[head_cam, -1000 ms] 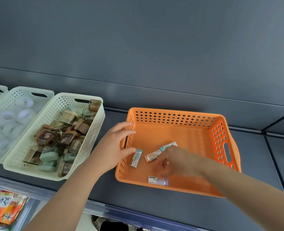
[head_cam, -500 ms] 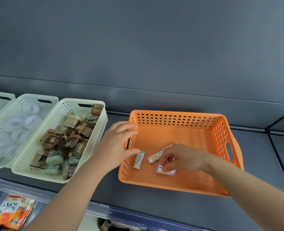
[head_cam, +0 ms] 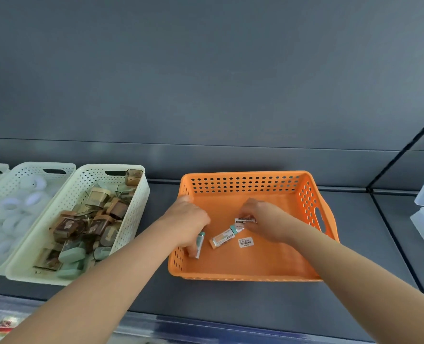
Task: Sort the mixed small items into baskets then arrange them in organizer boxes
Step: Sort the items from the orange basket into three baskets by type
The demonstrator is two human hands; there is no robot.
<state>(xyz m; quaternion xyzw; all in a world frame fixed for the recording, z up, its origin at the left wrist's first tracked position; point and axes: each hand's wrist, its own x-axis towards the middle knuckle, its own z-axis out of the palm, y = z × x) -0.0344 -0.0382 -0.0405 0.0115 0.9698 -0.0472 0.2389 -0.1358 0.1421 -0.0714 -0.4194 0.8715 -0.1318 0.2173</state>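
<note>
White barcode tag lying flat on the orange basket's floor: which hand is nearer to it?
Right. The right hand is just behind the tag, pinching another barcoded packet; the left hand is farther off by the basket's left wall, gripping a teal-ended packet.

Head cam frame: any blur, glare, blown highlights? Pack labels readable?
Head view: light is soft and even, shadows are faint, and there is no glare on the orange basket; the white rings at left look washed out and soft; print on the packs is too small to read; the bottom-left corner is blurred.
</note>
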